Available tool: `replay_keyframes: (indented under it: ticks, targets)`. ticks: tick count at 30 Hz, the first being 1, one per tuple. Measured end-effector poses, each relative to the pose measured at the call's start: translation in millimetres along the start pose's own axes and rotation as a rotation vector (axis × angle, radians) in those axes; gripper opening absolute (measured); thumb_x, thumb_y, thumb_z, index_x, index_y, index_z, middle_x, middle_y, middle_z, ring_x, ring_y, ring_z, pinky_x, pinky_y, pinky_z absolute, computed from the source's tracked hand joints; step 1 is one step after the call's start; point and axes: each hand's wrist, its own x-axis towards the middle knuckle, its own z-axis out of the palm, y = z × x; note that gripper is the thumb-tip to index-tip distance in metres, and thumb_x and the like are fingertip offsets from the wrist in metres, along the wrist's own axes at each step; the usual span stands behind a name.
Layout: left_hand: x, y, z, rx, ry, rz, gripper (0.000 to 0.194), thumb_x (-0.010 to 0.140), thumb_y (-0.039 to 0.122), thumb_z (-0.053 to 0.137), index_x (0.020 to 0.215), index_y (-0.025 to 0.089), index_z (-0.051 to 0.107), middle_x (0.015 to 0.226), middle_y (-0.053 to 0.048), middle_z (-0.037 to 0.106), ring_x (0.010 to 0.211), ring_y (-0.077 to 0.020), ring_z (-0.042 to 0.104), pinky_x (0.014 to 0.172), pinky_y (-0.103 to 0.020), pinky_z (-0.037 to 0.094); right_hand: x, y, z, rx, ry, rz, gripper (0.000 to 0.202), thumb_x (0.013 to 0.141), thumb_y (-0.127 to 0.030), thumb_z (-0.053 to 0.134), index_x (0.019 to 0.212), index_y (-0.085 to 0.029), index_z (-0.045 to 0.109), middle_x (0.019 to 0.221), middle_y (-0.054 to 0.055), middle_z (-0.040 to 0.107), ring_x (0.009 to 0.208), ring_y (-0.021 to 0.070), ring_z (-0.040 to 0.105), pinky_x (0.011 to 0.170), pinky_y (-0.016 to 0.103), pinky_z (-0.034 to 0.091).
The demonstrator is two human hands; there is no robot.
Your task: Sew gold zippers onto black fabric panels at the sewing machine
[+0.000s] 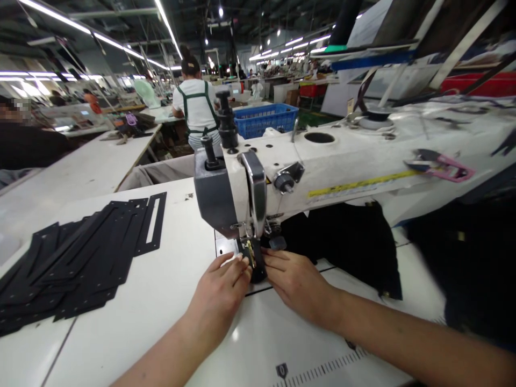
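Note:
Below the needle area of a white sewing machine (298,161) lies a narrow black piece with a gold-toothed zipper (258,273). My left hand (223,287) presses its bent fingers together on the left edge of this piece. On the other side, my right hand (296,277) has its fingers close together, gripping the right edge; its fingertips are partly hidden. A larger black cloth (350,242) spreads under the machine arm, right beside my right hand. Left of the machine, a loose pile of flat black pieces (88,252) with slots and small holes rests on the white table (169,317).
Pink-handled thread snips (447,165) and a yellow measuring tape (363,183) are on the machine arm. Dark cloth (463,258) hangs at the right. Behind stand a blue crate (266,119) and a person in a white shirt (195,102). Another person (32,140) sits left.

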Motion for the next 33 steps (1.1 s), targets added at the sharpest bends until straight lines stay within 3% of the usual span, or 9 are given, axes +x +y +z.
replay_keyframes:
  ticks: [4,8,12,16,23,28,33]
  targets:
    - [7,-9,-1.5,-0.007,-0.01,0.019,0.023,0.088,0.008,0.037,0.091,0.01,0.06,0.09,-0.01,0.063,0.088,-0.018,0.061,0.086,-0.036,0.049,6,7,2,0.002,-0.025,0.015,0.028,0.086,-0.006,0.038,0.077,-0.012,0.064,0.081,0.009,0.065,0.087,0.0191,0.06,0.082,0.031,0.05]
    - [10,-16,1.2,0.0,0.015,0.01,0.024,0.088,0.009,0.036,0.094,0.01,0.059,0.09,-0.011,0.062,0.089,-0.0191,0.06,0.084,-0.035,0.051,13,13,2,0.043,0.028,0.038,0.028,0.086,-0.008,0.038,0.079,-0.014,0.064,0.084,0.008,0.066,0.087,0.0178,0.06,0.079,0.029,0.051]
    - [6,-20,4.1,0.008,0.007,-0.031,0.022,0.088,0.012,0.037,0.095,0.009,0.058,0.093,-0.013,0.061,0.092,-0.0208,0.058,0.08,-0.034,0.053,14,15,3,-0.001,0.046,0.055,0.027,0.086,-0.009,0.039,0.079,-0.013,0.064,0.081,0.009,0.066,0.082,0.0184,0.061,0.075,0.029,0.051]
    - [0,-19,3.9,0.018,0.003,0.008,0.022,0.088,0.009,0.037,0.096,0.009,0.057,0.096,-0.013,0.06,0.098,-0.0222,0.056,0.086,-0.037,0.05,10,15,3,-0.042,0.054,0.075,0.025,0.086,-0.009,0.039,0.08,-0.012,0.063,0.081,0.009,0.066,0.081,0.0189,0.06,0.076,0.031,0.05]
    - [7,-20,2.9,0.018,-0.003,0.019,0.024,0.088,0.008,0.034,0.092,0.008,0.058,0.09,-0.013,0.059,0.092,-0.0215,0.057,0.082,-0.038,0.052,14,18,1,-0.105,-0.011,0.058,0.028,0.086,-0.009,0.036,0.077,-0.015,0.062,0.077,0.007,0.065,0.078,0.0182,0.06,0.072,0.029,0.05]
    - [11,-24,6.7,0.028,-0.002,-0.01,0.022,0.088,0.01,0.037,0.087,0.008,0.058,0.081,-0.011,0.059,0.08,-0.0202,0.057,0.075,-0.036,0.053,20,25,5,-0.126,0.065,0.055,0.031,0.086,-0.008,0.033,0.068,-0.016,0.058,0.06,0.004,0.057,0.07,0.0148,0.058,0.066,0.024,0.049]
    - [11,-26,6.9,0.021,-0.012,-0.018,0.023,0.089,0.011,0.035,0.089,0.01,0.058,0.082,-0.009,0.058,0.081,-0.0194,0.057,0.073,-0.034,0.054,21,28,9,-0.166,0.061,0.062,0.031,0.086,-0.009,0.034,0.065,-0.016,0.056,0.061,0.003,0.056,0.068,0.0141,0.058,0.065,0.022,0.047]
